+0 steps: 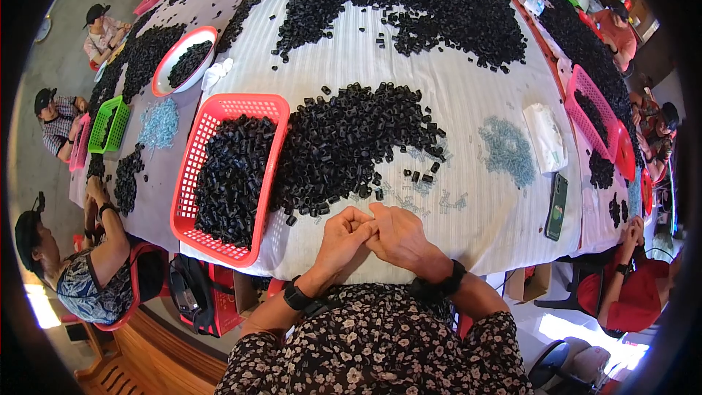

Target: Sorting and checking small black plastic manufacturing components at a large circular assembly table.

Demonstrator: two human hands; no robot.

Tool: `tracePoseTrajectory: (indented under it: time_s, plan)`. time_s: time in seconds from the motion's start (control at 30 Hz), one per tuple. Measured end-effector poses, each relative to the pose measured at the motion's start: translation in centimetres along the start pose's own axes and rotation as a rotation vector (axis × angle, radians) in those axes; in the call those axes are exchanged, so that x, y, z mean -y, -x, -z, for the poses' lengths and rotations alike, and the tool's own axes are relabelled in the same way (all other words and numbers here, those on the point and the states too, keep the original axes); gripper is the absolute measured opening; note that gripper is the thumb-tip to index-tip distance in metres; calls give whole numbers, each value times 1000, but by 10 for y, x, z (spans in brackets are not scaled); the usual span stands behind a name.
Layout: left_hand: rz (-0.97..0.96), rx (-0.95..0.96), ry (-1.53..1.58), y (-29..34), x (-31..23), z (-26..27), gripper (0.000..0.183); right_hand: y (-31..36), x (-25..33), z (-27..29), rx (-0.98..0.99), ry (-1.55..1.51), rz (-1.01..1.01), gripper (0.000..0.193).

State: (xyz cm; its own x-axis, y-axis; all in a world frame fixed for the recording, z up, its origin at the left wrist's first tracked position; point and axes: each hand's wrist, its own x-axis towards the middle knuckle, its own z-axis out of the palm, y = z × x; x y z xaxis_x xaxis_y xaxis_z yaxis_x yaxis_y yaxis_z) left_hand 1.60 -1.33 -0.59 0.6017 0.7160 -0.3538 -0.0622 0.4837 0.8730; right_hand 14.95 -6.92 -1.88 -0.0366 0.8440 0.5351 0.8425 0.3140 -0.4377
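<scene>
Both of my hands meet over the near edge of the white-covered table, fingertips pinched together. My left hand [344, 238] is closed, its thumb and index finger against the other hand. Closed as well is my right hand [401, 236]; whatever the two hold is hidden by the fingers. Just beyond them spreads a heap of small black plastic pieces [351, 139]. To the left stands a red plastic basket [279, 132] full of the same black pieces. Small clear pieces [508, 152] form a pile at the right, and a few more [452, 201] lie scattered near my right hand.
A phone [557, 206] and a white packet [545, 137] lie to the right. Beyond is a large black heap [453, 14]. At left are a red-rimmed bowl [208, 35] and a green basket [110, 124]. Other people sit along both sides; a pink basket [591, 112] stands right.
</scene>
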Motion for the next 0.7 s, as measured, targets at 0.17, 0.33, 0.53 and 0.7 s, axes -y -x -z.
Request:
tracePoseTrajectory:
  time_s: [0.17,0.33,0.53,0.7]
  plan:
    - [-60,36,51,-4,6,2,4,2,-3,2,80,-21,34,39]
    - [-170,3,77,-1,-5,3,5,-9,-1,12,95,-182,-100,37]
    - [-620,-369,-165,22,-53,52,9,-2,-32,51,54,-200,-353,18]
    - [-740,-757,-400,41,-79,114,8,11,-34,48,103,-156,-207,8]
